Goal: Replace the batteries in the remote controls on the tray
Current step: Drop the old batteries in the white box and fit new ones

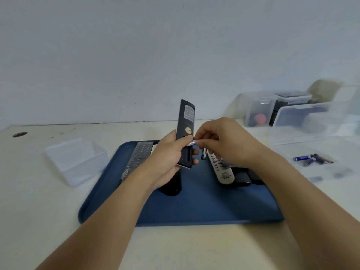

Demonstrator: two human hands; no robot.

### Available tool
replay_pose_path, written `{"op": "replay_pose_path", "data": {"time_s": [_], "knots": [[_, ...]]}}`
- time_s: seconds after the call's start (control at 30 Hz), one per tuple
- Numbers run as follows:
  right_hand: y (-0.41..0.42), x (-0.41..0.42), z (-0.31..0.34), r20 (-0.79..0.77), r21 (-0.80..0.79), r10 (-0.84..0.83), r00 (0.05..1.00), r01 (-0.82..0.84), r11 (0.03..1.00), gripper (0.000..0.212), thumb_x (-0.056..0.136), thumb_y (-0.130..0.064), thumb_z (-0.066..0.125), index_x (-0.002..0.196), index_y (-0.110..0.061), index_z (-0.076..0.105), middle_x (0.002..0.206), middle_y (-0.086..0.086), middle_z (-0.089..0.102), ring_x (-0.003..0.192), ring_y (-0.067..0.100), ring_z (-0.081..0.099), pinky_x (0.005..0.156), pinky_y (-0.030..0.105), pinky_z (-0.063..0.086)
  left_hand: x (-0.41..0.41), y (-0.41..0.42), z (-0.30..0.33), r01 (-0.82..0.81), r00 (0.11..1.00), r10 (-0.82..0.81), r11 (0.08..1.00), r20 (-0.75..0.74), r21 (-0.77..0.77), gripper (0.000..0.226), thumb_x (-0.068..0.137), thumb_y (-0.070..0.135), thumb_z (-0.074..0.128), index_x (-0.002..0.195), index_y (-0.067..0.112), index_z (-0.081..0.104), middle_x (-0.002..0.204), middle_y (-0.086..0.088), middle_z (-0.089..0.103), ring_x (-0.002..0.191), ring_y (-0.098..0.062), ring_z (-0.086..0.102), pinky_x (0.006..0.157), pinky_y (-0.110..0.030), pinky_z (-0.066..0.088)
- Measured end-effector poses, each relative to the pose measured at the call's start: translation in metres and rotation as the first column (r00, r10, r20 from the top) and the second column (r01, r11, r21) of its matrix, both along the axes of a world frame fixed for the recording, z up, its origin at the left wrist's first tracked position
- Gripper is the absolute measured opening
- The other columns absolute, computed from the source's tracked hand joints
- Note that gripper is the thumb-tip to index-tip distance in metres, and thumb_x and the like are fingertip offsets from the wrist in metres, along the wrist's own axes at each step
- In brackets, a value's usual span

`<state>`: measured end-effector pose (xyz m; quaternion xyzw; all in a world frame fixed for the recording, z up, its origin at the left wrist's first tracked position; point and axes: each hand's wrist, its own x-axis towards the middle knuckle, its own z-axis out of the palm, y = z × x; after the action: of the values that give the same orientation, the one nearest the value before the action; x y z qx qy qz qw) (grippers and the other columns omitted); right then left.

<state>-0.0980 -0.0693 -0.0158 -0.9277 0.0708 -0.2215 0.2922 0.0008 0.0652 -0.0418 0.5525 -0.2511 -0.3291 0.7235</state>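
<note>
Left hand (167, 154) grips a black remote (185, 131) by its lower half, back side toward the camera, long axis near upright with the top leaning slightly far and right. Battery bay at the lower end looks open; cover not seen.

Right hand (220, 142) pinches a silvery battery (192, 142) between thumb and fingertips. Battery lies roughly level, pointing left, its tip touching or just beside the remote's right edge at the bay, next to the left thumb.

Key relation: battery axis runs crosswise to the bay's long axis. Judgement: it needs turning to line up with the remote's length before it seats, or, if it is coming out, it only needs lifting clear. Cannot tell which. Right hand is the working hand; left only steadies.

Held remote hangs above the far middle of the blue tray (194, 211). On the tray: a keyed remote (140, 154) at far left, a grey remote (220, 168) at right, a loose cell (204, 153) just beside it.

Purple batteries (311, 159) lie on the desk (39, 201), well right of the tray. A clear box (76, 160) sits left.
</note>
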Motion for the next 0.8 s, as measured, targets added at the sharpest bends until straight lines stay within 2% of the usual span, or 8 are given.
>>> {"op": "replay_pose_path", "data": {"time_s": [0.13,0.27,0.33,0.43,0.5,0.63,0.8], "knots": [[0.0,-0.001,0.002,0.126,0.299,0.039,0.991,-0.075,0.951,0.005,0.092,-0.004,0.069,0.095,-0.002,0.071,0.069,0.015,0.068,0.043,0.003,0.051,0.045,0.018,0.044,-0.001,-0.003,-0.001,0.059,0.99,-0.067,0.996,-0.122,-0.07,0.031,0.103,0.017,0.055,0.129,0.0,0.059,0.091,-0.01,0.062,0.069,-0.016,0.059,0.055,-0.029,0.053],[0.007,0.001,0.001,0.172,0.401,0.023,0.985,-0.092,0.911,0.007,0.091,-0.003,0.069,0.094,0.001,0.073,0.067,0.012,0.067,0.039,0.002,0.047,0.041,0.016,0.038,-0.001,-0.007,-0.002,0.048,0.993,-0.057,0.995,-0.101,-0.087,0.039,0.102,0.034,0.055,0.125,0.004,0.062,0.087,-0.009,0.061,0.068,-0.016,0.059,0.057,-0.03,0.053],[0.011,0.002,-0.001,0.178,0.409,0.028,0.984,-0.099,0.907,0.006,0.09,-0.006,0.072,0.092,-0.001,0.074,0.062,0.007,0.066,0.037,0.004,0.045,0.041,0.016,0.037,-0.002,-0.008,-0.003,0.024,0.997,-0.029,0.997,-0.071,-0.075,0.046,0.102,0.039,0.053,0.128,0.002,0.061,0.085,-0.01,0.061,0.067,-0.017,0.06,0.057,-0.03,0.053],[0.018,0.004,-0.005,0.215,0.406,0.038,0.976,-0.124,0.905,0.006,0.088,-0.006,0.074,0.089,0.0,0.075,0.058,0.0,0.065,0.036,0.003,0.046,0.041,0.015,0.037,-0.001,-0.009,-0.004,0.001,0.999,-0.004,0.997,-0.038,-0.08,0.052,0.104,0.043,0.048,0.132,0.001,0.059,0.102,-0.02,0.064,0.07,-0.02,0.062,0.056,-0.03,0.052],[0.023,0.006,-0.007,0.245,0.396,0.029,0.969,-0.127,0.91,0.008,0.087,-0.005,0.074,0.089,0.002,0.075,0.059,-0.002,0.067,0.039,0.001,0.051,0.043,0.013,0.039,-0.002,-0.008,-0.004,-0.041,0.998,0.038,0.996,-0.042,-0.077,0.053,0.105,0.045,0.044,0.13,0.001,0.06,0.104,-0.021,0.068,0.068,-0.021,0.064,0.054,-0.03,0.052],[0.027,0.01,-0.011,0.26,0.348,-0.014,0.965,-0.08,0.934,0.005,0.085,-0.007,0.077,0.087,-0.003,0.078,0.07,0.007,0.074,0.048,0.006,0.06,0.049,0.018,0.048,-0.007,-0.01,-0.003,-0.096,0.993,0.09,0.992,-0.071,-0.086,0.054,0.107,0.048,0.035,0.126,0.005,0.062,0.088,-0.011,0.074,0.063,-0.018,0.068,0.052,-0.03,0.052],[0.032,0.011,-0.014,0.285,0.194,-0.003,0.959,-0.055,0.979,0.003,0.084,-0.009,0.078,0.086,-0.01,0.081,0.07,0.005,0.074,0.048,0.011,0.06,0.055,0.019,0.051,-0.01,-0.009,-0.003,-0.123,0.991,0.116,0.985,-0.063,-0.121,0.055,0.108,0.047,0.03,0.118,0.003,0.061,0.072,-0.006,0.074,0.057,-0.016,0.068,0.05,-0.028,0.051]]}}
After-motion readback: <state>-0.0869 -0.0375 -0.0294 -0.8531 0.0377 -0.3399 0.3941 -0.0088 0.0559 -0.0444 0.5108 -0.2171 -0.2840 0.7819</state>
